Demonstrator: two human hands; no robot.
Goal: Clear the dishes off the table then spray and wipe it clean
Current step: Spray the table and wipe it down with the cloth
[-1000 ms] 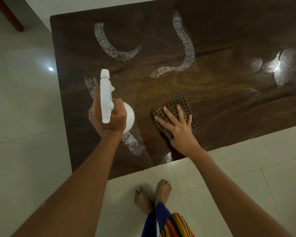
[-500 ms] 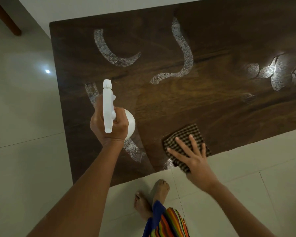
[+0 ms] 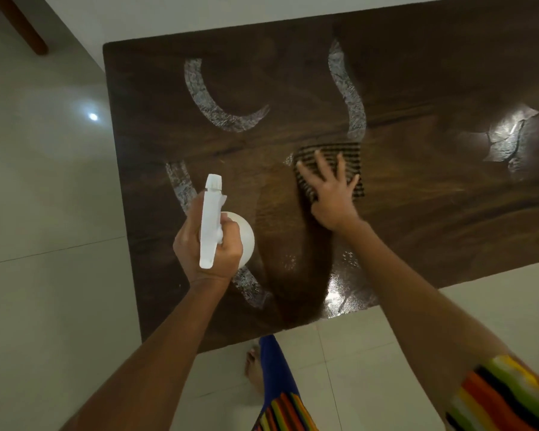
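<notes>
A dark wooden table (image 3: 417,213) fills the upper view, streaked with whitish foam arcs (image 3: 212,107) and wet patches. My left hand (image 3: 209,253) grips a white spray bottle (image 3: 213,222) above the table's near left part, nozzle pointing away from me. My right hand (image 3: 330,194) presses flat, fingers spread, on a dark checked cloth (image 3: 346,154) lying on the table's middle, at the lower end of a long foam streak (image 3: 349,98).
Pale tiled floor (image 3: 44,275) surrounds the table on the left and near side. My bare foot (image 3: 254,365) and striped clothing stand at the near edge. A brown wooden leg (image 3: 25,26) shows at the top left. A wet sheen (image 3: 343,293) lies near the front edge.
My right hand slid the cloth back to the table's near edge, then pushed it far forward to the middle. The left hand with the bottle stayed about where it was.
</notes>
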